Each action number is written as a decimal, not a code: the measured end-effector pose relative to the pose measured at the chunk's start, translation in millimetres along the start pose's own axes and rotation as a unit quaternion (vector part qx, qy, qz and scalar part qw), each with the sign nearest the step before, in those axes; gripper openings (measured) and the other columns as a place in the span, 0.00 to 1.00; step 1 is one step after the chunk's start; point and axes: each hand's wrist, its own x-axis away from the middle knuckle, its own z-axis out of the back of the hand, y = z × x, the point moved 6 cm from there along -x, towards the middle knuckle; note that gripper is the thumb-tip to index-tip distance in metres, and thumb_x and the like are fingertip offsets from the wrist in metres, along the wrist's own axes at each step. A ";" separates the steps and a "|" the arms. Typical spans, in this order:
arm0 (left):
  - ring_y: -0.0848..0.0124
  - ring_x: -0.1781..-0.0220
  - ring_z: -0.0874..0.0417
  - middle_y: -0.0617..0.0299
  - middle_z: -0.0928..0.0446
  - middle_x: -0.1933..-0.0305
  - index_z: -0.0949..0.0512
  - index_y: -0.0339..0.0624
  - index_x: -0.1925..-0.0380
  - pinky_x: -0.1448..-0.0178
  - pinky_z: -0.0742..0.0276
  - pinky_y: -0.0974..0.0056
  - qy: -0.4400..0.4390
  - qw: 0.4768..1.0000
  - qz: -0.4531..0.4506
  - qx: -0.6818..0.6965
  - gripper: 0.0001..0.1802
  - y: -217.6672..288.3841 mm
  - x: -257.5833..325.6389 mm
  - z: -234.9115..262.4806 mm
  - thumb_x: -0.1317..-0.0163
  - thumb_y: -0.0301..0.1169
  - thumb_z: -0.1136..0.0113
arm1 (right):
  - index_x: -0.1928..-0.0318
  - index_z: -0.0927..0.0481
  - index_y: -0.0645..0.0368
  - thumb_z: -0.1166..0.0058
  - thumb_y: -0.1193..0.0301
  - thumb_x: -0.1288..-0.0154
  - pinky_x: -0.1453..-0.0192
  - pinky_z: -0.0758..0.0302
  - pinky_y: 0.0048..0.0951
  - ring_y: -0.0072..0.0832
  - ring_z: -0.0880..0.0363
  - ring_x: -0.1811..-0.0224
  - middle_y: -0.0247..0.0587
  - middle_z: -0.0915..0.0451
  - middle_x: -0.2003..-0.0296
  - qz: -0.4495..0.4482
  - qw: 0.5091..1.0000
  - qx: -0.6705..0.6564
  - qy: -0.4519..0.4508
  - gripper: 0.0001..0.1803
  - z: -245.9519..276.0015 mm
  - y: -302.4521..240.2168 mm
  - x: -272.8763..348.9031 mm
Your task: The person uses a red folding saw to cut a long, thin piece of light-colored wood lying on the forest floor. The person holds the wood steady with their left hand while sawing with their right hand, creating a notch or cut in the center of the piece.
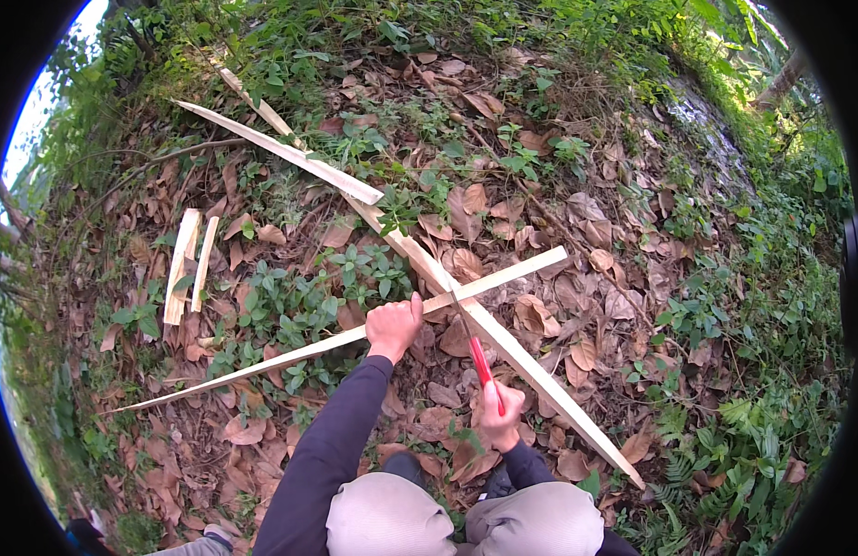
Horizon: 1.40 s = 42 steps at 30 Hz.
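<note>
A long pale wooden strip (290, 358) runs from the lower left up to the right and lies across a thicker wooden beam (531, 369). My left hand (395, 326) is closed round the strip, just left of where the two cross. In my right hand (501, 413) is the red handle of a hand saw (480, 360). The saw's narrow dark blade reaches up from the handle to the strip and touches it near the crossing. From here I cannot make out how deep the blade sits in the wood.
Another pale plank (290, 156) rests across the beam's far part. Two short wood pieces (182, 269) lie at the left. Dry brown leaves (537, 316) and low green plants cover the ground. At the lower left edge, another person's shoe (218, 533) shows.
</note>
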 end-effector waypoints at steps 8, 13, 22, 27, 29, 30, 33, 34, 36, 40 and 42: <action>0.50 0.77 0.15 0.48 0.18 0.79 0.15 0.42 0.81 0.68 0.19 0.49 0.003 1.000 -0.003 0.003 0.34 -2.7 -4.4 2.3 0.26 0.49 0.61 | 0.75 0.25 0.64 0.51 0.72 0.29 0.78 0.36 0.35 0.34 0.30 0.87 0.43 0.32 0.86 -0.009 0.999 -0.008 -0.039 0.15 11.3 -6.7 32.2; 0.52 0.78 0.15 0.49 0.18 0.80 0.14 0.43 0.81 0.69 0.19 0.50 -0.004 1.000 -0.006 0.012 0.34 8.4 -1.5 -2.5 0.26 0.49 0.60 | 0.78 0.26 0.63 0.50 0.71 0.32 0.78 0.37 0.37 0.39 0.30 0.87 0.44 0.33 0.87 0.037 0.998 0.043 -0.015 0.15 30.1 14.3 58.3; 0.52 0.78 0.15 0.50 0.18 0.81 0.14 0.44 0.81 0.70 0.19 0.50 -0.004 1.000 -0.002 -0.004 0.34 -3.6 -5.6 0.1 0.26 0.49 0.60 | 0.81 0.30 0.64 0.53 0.70 0.29 0.79 0.40 0.31 0.26 0.33 0.88 0.36 0.33 0.88 -0.036 0.999 -0.027 -0.015 0.21 6.8 -9.1 24.8; 0.52 0.78 0.15 0.49 0.18 0.81 0.15 0.43 0.83 0.69 0.19 0.51 0.005 1.000 -0.009 0.003 0.34 4.9 -3.6 -2.8 0.26 0.50 0.60 | 0.79 0.26 0.63 0.52 0.71 0.32 0.78 0.36 0.36 0.35 0.29 0.88 0.41 0.34 0.88 0.002 1.000 0.025 -0.006 0.16 34.6 24.7 64.1; 0.52 0.78 0.15 0.49 0.18 0.81 0.14 0.43 0.82 0.69 0.19 0.50 0.007 1.000 -0.011 0.006 0.34 -1.3 -2.6 -1.3 0.26 0.50 0.60 | 0.80 0.27 0.61 0.51 0.71 0.32 0.78 0.37 0.37 0.38 0.29 0.88 0.43 0.34 0.88 0.014 1.000 0.016 0.002 0.17 14.4 12.9 33.3; 0.51 0.77 0.15 0.48 0.18 0.80 0.14 0.43 0.82 0.68 0.19 0.49 0.005 1.000 -0.011 0.006 0.34 -1.5 -2.6 -2.9 0.26 0.49 0.61 | 0.80 0.27 0.61 0.51 0.70 0.32 0.78 0.37 0.37 0.39 0.29 0.87 0.44 0.33 0.88 0.018 0.999 0.027 -0.003 0.17 7.2 6.3 24.9; 0.49 0.76 0.15 0.47 0.19 0.80 0.14 0.42 0.81 0.67 0.19 0.48 0.000 1.000 -0.009 0.006 0.34 -1.2 -5.0 -3.8 0.26 0.49 0.61 | 0.79 0.28 0.61 0.50 0.72 0.32 0.77 0.37 0.39 0.42 0.29 0.85 0.46 0.33 0.86 0.023 1.000 0.014 0.001 0.16 -9.1 17.5 30.6; 0.49 0.76 0.15 0.47 0.19 0.80 0.14 0.42 0.81 0.67 0.19 0.48 -0.002 1.000 -0.008 0.004 0.34 -1.3 -8.7 -2.0 0.26 0.49 0.61 | 0.78 0.28 0.61 0.50 0.72 0.32 0.76 0.37 0.39 0.43 0.29 0.85 0.47 0.33 0.85 0.015 1.000 0.005 -0.008 0.15 -11.6 16.5 32.5; 0.49 0.76 0.15 0.47 0.19 0.79 0.14 0.43 0.80 0.68 0.19 0.48 -0.010 1.000 -0.001 -0.005 0.34 -6.2 -9.1 -0.3 0.26 0.49 0.61 | 0.78 0.29 0.62 0.50 0.72 0.31 0.76 0.37 0.40 0.43 0.30 0.85 0.46 0.33 0.85 -0.023 1.000 0.011 -0.012 0.16 -2.9 13.6 26.7; 0.50 0.77 0.15 0.49 0.19 0.80 0.15 0.43 0.82 0.68 0.19 0.49 -0.003 1.000 -0.004 -0.001 0.34 0.5 -7.5 2.7 0.26 0.50 0.61 | 0.80 0.27 0.63 0.50 0.71 0.34 0.78 0.37 0.37 0.38 0.29 0.86 0.43 0.31 0.86 0.021 0.999 0.008 -0.039 0.17 39.8 8.2 78.0; 0.51 0.77 0.15 0.50 0.18 0.81 0.15 0.43 0.82 0.68 0.19 0.50 -0.003 1.000 -0.004 0.001 0.34 4.2 -4.7 -0.3 0.26 0.50 0.61 | 0.80 0.27 0.64 0.50 0.72 0.34 0.78 0.37 0.36 0.37 0.30 0.87 0.42 0.32 0.87 0.045 0.998 0.032 -0.014 0.16 45.4 9.5 75.2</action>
